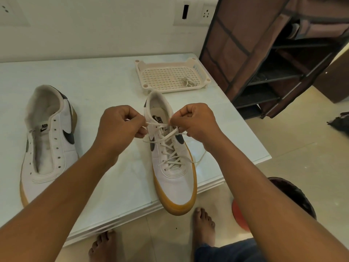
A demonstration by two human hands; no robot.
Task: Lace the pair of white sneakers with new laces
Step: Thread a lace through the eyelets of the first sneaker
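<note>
Head view: a person seated at a low white table (103, 82) works on the right-hand sneaker (173, 178) of a white, gum-soled pair. The shoe lies lengthwise, toe jutting over the table's near edge and heel pointing toward the far edge. The new lace (168, 146) criss-crosses most of its eyelets.

The left hand (120, 125) and right hand (196, 121) flank the shoe's collar, one on each side and about equally near it. Both are curled almost into fists, thumb and forefinger pinching a strand of lace that runs sideways out of the upper eyelets, across the shoe's long axis. The strands look taut. A further loose length trails off the shoe's right side toward the table's right edge; which end it belongs to cannot be told.

The next step is probably a pull outward and away from the shoe, then the last eyelets or a knot.

The other sneaker (49, 148) sits unlaced near the table's left edge, well apart from both hands. A perforated tray (166, 63) by the far edge holds a bundled second lace (188, 82).
</note>
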